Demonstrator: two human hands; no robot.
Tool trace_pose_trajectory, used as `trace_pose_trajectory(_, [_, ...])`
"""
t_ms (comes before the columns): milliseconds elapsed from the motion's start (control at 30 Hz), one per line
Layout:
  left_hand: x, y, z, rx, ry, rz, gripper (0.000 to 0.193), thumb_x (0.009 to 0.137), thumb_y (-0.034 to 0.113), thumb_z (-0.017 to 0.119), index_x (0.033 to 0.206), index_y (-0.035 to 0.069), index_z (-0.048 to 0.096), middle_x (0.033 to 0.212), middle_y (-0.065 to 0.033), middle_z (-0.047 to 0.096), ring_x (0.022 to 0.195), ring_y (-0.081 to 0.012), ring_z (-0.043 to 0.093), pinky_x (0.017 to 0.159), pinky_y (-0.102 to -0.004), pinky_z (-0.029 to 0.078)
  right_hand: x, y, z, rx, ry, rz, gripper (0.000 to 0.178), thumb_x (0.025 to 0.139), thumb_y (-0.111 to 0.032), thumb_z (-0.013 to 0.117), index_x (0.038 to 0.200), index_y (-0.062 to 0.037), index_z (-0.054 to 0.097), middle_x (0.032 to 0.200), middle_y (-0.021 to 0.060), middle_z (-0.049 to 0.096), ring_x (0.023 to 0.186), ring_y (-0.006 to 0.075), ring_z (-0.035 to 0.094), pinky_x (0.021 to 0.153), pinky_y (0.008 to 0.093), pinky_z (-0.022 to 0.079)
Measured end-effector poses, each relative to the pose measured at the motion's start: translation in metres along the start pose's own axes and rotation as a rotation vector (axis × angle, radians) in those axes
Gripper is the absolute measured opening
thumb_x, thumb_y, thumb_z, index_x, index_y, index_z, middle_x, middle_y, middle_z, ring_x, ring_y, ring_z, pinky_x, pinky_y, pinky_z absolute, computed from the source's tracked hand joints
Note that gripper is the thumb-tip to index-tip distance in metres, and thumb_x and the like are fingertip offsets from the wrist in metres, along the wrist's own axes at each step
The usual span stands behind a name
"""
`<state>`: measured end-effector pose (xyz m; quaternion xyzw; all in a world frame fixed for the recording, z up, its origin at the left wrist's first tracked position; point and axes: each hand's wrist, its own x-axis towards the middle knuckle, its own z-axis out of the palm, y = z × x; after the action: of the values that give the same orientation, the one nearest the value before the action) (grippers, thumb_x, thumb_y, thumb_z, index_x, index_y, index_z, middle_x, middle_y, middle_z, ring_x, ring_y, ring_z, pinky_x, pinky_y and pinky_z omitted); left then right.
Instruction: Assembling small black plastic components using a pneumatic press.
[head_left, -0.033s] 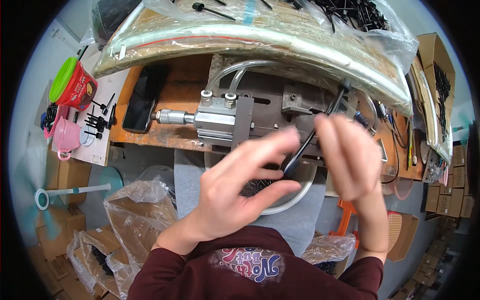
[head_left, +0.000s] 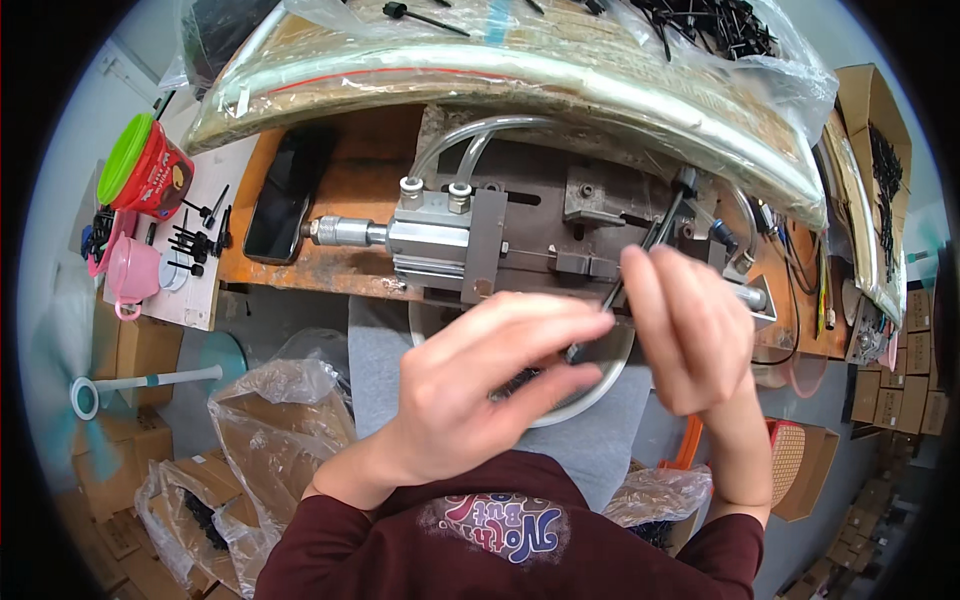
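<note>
A thin black cable tie [head_left: 662, 222] with a blocky head slants across the front of the metal fixture, its head up by the far right. My right hand [head_left: 692, 330] pinches it near the middle, fingers bent together over it. At its lower end is my left hand [head_left: 490, 385], thumb and fingers spread apart around the tip without visibly closing on it; the fingers are somewhat blurred. Beyond the hands lies the fixture with a silver pneumatic cylinder [head_left: 428, 248] and a small metal block [head_left: 592, 203]. A white-rimmed round container [head_left: 590, 400] sits on my lap below the hands.
A plastic-wrapped board [head_left: 520, 75] bearing a pile of black ties [head_left: 715, 35] spans the back. At left are a phone [head_left: 290, 195], a red tub [head_left: 150, 165], a pink cup [head_left: 133, 268] and loose ties. Cables [head_left: 790, 255] hang at right; boxes stand on both sides.
My right hand has shifted slightly left and down, uncovering the fixture's right end. My left fingers have drawn a little nearer the tie's lower end. The tie's head has moved slightly down.
</note>
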<state>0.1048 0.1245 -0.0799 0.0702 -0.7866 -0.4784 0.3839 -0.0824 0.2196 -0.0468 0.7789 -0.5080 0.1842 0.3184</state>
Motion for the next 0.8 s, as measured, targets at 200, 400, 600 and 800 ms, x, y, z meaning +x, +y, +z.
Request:
trace_pose_trajectory(200, [-0.011, -0.003, 0.011, 0.21, 0.002, 0.064, 0.035, 0.066, 0.003, 0.085, 0.1, 0.001, 0.075, 0.107, -0.0138, 0.07, 0.086, -0.0223, 0.068, 0.069, -0.0296, 0.056, -0.024, -0.01, -0.012, -0.048, 0.036, 0.226, 0.03, 0.072, 0.006, 0.069, 0.101, 0.0086, 0.07, 0.098, 0.0167, 0.065, 0.081, 0.0268, 0.067, 0.067, 0.0342, 0.056])
trace_pose_trajectory(400, [-0.013, -0.034, 0.036, 0.602, -0.076, 0.15, 0.03, 0.069, 0.011, 0.082, 0.096, 0.002, 0.072, 0.121, -0.0141, 0.068, 0.081, -0.022, 0.067, 0.072, -0.0297, 0.054, -0.039, -0.014, -0.014, 0.393, 0.358, 0.747, 0.022, 0.086, 0.01, 0.068, 0.106, 0.0044, 0.061, 0.104, 0.0181, 0.067, 0.083, 0.0217, 0.068, 0.073, 0.0307, 0.056])
trace_pose_trajectory(600, [-0.007, -0.033, 0.041, 0.805, -0.155, 0.211, 0.027, 0.072, 0.013, 0.079, 0.094, 0.001, 0.071, 0.123, -0.0139, 0.068, 0.068, -0.0157, 0.064, 0.063, -0.0279, 0.051, -0.039, -0.023, -0.026, 0.938, 0.458, 1.136, 0.011, 0.099, 0.001, 0.052, 0.109, 0.0051, 0.048, 0.103, 0.0264, 0.067, 0.069, 0.0206, 0.068, 0.063, 0.0289, 0.058])
trace_pose_trajectory(800, [-0.002, -0.026, 0.037, 0.826, -0.237, 0.177, 0.027, 0.073, 0.014, 0.079, 0.095, 0.001, 0.071, 0.122, -0.0143, 0.068, 0.066, -0.0157, 0.064, 0.059, -0.0275, 0.049, -0.04, -0.025, -0.026, 1.07, 0.411, 1.356, 0.011, 0.098, -0.004, 0.056, 0.106, 0.0036, 0.053, 0.091, 0.0216, 0.07, 0.059, 0.0173, 0.065, 0.056, 0.0251, 0.053])
